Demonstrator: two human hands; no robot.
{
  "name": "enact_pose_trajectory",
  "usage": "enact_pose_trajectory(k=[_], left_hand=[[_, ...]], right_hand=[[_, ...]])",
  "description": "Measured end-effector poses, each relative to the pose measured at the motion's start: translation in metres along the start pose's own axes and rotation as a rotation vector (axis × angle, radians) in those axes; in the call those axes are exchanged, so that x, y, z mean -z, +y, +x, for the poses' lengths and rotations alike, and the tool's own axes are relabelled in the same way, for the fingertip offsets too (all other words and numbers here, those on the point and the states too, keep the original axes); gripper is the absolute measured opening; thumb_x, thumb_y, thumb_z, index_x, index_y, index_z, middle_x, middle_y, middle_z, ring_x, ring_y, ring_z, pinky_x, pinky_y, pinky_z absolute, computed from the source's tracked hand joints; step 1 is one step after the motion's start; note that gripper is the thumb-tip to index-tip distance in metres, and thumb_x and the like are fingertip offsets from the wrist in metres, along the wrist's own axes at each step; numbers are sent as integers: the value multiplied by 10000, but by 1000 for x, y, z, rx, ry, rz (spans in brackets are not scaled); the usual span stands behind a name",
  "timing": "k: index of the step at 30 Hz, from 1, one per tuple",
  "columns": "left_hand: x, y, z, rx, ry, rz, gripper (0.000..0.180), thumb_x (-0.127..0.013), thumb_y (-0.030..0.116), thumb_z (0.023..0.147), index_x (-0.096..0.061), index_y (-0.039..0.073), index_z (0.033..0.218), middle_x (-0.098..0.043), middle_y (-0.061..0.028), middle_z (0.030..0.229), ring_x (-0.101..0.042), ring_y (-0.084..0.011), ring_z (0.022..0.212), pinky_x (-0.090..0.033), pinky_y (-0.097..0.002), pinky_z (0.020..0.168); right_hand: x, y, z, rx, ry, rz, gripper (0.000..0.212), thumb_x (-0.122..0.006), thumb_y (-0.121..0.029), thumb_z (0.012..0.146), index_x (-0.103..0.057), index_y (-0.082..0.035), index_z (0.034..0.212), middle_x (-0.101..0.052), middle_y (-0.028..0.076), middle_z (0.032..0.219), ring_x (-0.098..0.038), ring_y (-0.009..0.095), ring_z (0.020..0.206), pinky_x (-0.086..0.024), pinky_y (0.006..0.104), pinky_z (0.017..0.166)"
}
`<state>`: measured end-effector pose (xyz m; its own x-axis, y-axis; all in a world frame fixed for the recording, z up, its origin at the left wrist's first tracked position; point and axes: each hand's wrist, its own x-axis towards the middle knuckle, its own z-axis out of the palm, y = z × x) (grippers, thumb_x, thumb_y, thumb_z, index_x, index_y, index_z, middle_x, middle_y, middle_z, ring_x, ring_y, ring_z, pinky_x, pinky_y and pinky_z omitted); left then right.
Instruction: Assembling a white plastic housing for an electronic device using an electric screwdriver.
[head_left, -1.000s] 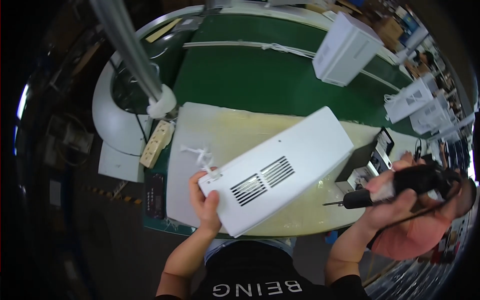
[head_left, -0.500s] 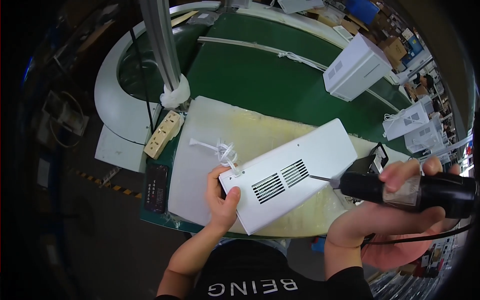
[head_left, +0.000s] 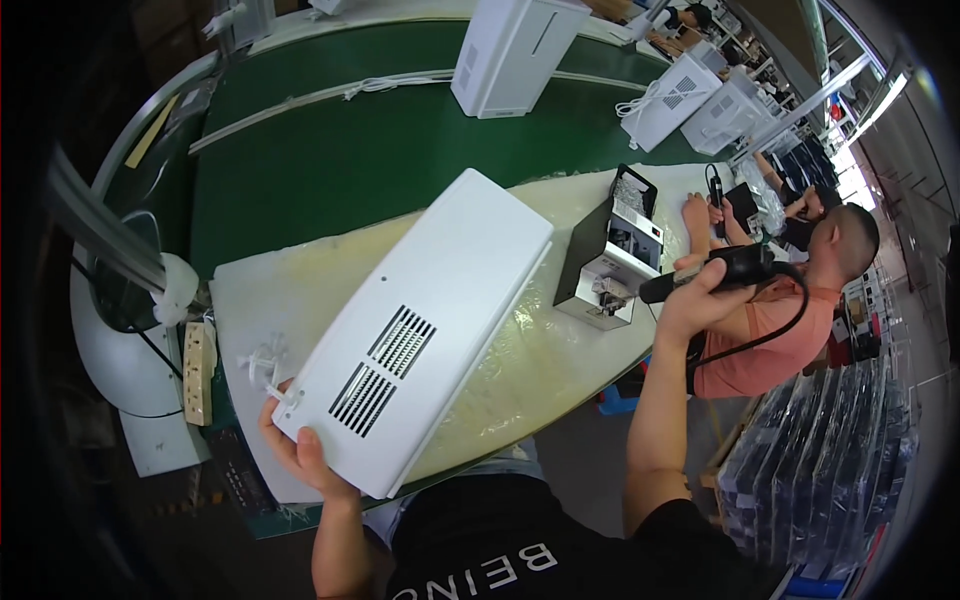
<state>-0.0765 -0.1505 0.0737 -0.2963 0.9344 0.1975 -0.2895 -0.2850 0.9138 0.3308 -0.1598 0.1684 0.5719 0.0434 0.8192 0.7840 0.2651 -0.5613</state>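
Note:
A long white appliance housing [head_left: 455, 265] with two slotted vents is tilted over the pale work mat. My left hand [head_left: 303, 458] grips its near left end, thumb on the vented face and fingers hidden behind. Beside those fingers a bundled white power cord [head_left: 262, 366] comes out of the housing. My right hand [head_left: 697, 303] is wrapped round a black electric screwdriver [head_left: 742, 268], held away from the housing to the right. Just left of the screwdriver stands an open appliance unit [head_left: 612, 262] with its inner parts showing.
A pale mat [head_left: 520, 345] covers the bench beside a green conveyor belt [head_left: 330, 165]. White appliances, one a tall unit [head_left: 512, 60], stand along the belt. A power strip [head_left: 198, 375] lies at the left near a metal post [head_left: 110, 225]. A co-worker [head_left: 790, 330] works on the right.
My right hand has drawn the screwdriver off the vented face and away to the right. The housing is turned more steeply, and the view has swung right, bringing the co-worker and the open unit into sight.

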Motion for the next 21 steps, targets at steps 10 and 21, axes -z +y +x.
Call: enact_pose_trajectory(k=[10,21], left_hand=[[6,1,-1,7,46,-63,605,-596,351,848,-369,-15,1272,-490,-227,1244,-532,-309,1111,-450,-424,955],[2,2,-4,-27,-16,-31,534,-617,253,838,-418,-27,1247,-515,-167,1203,-508,-219,1075,-393,-351,967]], right_hand=[[-3,-25,-28,-164,-251,139,357,-498,-232,971,-342,-7,1201,-587,150,1018,-567,167,525,-437,256,461],[-66,-230,-17,-168,-473,1001,695,-488,-405,942,-222,-2,1441,-516,119,1174,-488,194,579,-460,340,569]])
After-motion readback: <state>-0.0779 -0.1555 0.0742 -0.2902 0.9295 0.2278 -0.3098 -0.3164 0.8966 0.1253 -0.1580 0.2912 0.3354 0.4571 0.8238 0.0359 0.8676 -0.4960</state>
